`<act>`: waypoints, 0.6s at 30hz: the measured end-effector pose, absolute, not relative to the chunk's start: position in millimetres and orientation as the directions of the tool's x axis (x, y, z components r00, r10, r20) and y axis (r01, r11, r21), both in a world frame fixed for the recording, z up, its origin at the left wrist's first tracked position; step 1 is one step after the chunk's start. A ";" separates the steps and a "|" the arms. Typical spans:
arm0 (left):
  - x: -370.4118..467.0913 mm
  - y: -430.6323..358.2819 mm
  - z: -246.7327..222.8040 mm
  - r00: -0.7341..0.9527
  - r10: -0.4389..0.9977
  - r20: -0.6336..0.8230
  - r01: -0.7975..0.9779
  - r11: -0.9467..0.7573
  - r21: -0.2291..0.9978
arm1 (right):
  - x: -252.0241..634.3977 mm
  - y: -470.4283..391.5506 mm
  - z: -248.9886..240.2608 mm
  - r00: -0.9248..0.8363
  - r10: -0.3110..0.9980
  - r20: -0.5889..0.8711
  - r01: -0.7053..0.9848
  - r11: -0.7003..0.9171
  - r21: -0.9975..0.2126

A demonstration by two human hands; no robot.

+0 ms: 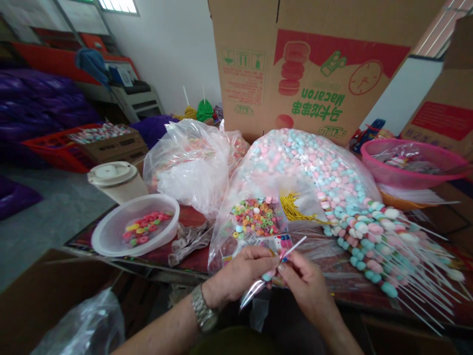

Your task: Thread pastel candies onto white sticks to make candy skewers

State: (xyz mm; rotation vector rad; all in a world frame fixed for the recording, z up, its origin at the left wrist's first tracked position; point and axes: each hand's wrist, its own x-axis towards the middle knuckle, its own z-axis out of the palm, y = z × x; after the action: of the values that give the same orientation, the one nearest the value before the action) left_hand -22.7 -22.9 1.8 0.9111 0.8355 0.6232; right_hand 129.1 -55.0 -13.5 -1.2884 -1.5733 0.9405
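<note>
Near the table's front edge, my left hand [246,271] and my right hand [308,281] meet around one small wrapped candy stick [268,276]. Its white stick [297,245] points up and right between my fingers, and the clear wrapper [253,292] hangs down to the left. Fingers of both hands are pinched at the stick's base. Just beyond them lie ring-shaped candies [254,217] and a bundle of gold twist ties [295,207]. To the right, many skewers of pastel candies [369,236] lie in a pile.
A clear bowl [99,236] with ring candies, a white cup [118,182] and a crumpled glove [190,241] are at left. Plastic bags of candy [192,167] sit behind. A large carton [251,59] stands at the back, a pink basket [410,175] at right.
</note>
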 end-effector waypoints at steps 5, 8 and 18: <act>-24.7 -28.4 -7.4 0.815 0.472 -0.335 -0.229 0.795 0.562 | 150.4 -55.9 22.2 -0.490 0.834 0.253 0.293 0.431 -0.853; -23.1 -30.6 -5.5 0.853 0.446 -0.271 -0.264 0.817 0.513 | 148.3 -57.4 25.3 -0.475 0.840 0.263 0.338 0.450 -0.827; -44.7 -38.7 21.9 0.226 0.951 -0.211 -0.115 0.241 0.964 | 112.9 -53.2 11.0 -0.314 0.598 0.737 0.758 0.626 -0.184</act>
State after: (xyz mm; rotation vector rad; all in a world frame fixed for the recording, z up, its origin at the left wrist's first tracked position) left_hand -44.7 -38.7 21.9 1.0337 1.0526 0.9530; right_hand 112.9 -53.2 11.0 -1.0627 -2.0295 -0.2478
